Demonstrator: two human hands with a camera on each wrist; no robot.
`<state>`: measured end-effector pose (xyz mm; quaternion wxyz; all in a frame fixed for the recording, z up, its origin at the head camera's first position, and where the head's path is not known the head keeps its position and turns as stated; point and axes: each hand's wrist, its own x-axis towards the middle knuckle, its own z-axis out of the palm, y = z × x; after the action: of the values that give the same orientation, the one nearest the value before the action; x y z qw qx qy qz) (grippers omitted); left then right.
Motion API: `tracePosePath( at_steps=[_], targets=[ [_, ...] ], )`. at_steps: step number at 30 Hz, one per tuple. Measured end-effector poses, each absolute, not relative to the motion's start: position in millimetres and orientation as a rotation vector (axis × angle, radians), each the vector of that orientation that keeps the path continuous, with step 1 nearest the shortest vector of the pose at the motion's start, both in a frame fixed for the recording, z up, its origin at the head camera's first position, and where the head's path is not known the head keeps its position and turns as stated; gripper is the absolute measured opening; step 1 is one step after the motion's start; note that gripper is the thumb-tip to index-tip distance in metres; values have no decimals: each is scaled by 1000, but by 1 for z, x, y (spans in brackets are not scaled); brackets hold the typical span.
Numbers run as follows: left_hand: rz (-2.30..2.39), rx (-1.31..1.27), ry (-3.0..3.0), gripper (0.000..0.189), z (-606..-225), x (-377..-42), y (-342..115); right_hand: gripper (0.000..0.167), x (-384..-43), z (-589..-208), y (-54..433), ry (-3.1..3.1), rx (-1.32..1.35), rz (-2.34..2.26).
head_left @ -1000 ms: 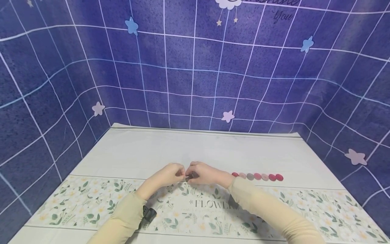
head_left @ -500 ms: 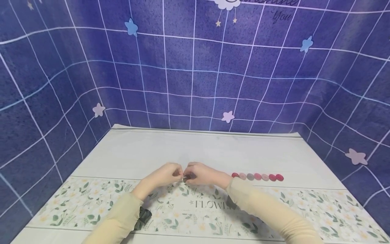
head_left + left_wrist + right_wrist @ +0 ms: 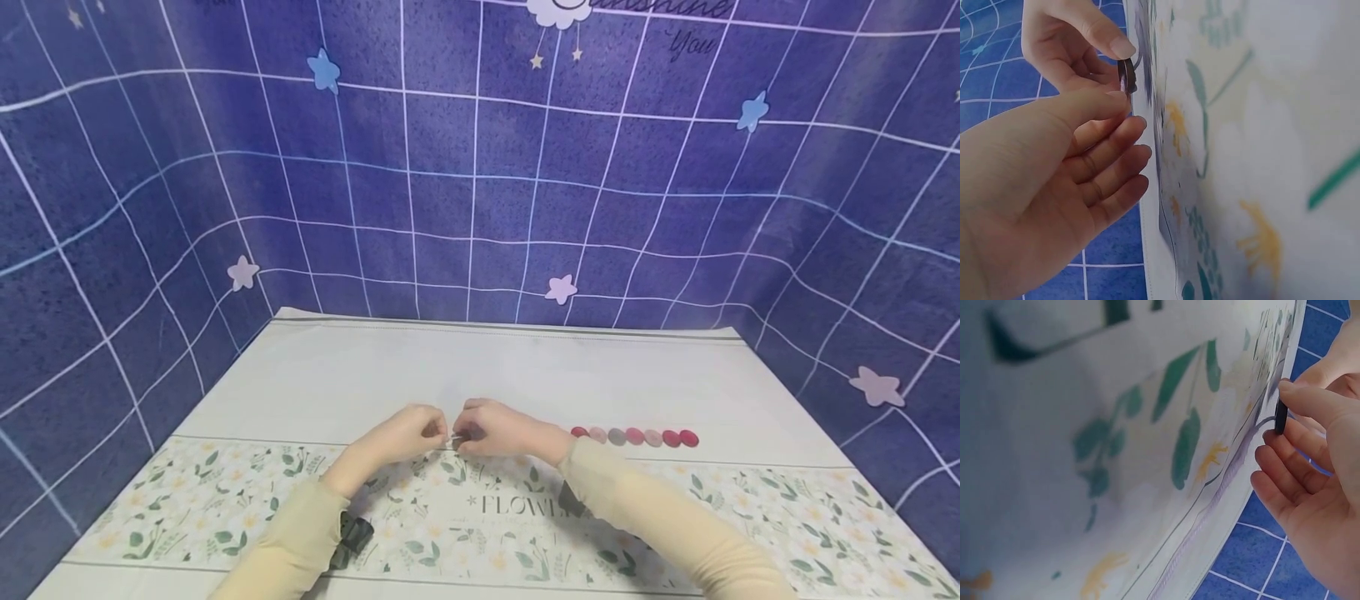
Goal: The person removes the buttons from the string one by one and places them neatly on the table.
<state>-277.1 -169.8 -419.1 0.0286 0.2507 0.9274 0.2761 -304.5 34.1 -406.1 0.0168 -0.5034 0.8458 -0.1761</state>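
Observation:
In the head view my left hand (image 3: 411, 432) and right hand (image 3: 501, 429) meet fingertip to fingertip over the upper border of the floral band. My right thumb and fingers pinch a thin dark disc (image 3: 1280, 415), seen edge-on in both wrist views. A grey cord (image 3: 1265, 420) curves out from beside that disc. Between the hands a short pale strand (image 3: 453, 438) shows, pinched at its left end by my left thumb and forefinger (image 3: 1113, 105). The left hand's other fingers are loosely bent. The face of the disc is hidden.
To the right, beside my right forearm, a row of red, pink and grey discs (image 3: 634, 436) lies on the white part of the table cover (image 3: 375, 362). A blue-purple gridded curtain (image 3: 442, 208) with stars encloses the back and sides.
The left hand has drawn slightly left and down, widening the gap between the hands, where the pale strand now shows. The right hand has shifted slightly left, still holding the disc.

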Motion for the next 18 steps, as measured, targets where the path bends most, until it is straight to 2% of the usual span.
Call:
tracePosePath(
  at_steps=[18],
  targets=[
    [841, 759, 2881, 7, -419, -276, -169, 26, -306, -409, 42, 2649, -1514, -531]
  ],
)
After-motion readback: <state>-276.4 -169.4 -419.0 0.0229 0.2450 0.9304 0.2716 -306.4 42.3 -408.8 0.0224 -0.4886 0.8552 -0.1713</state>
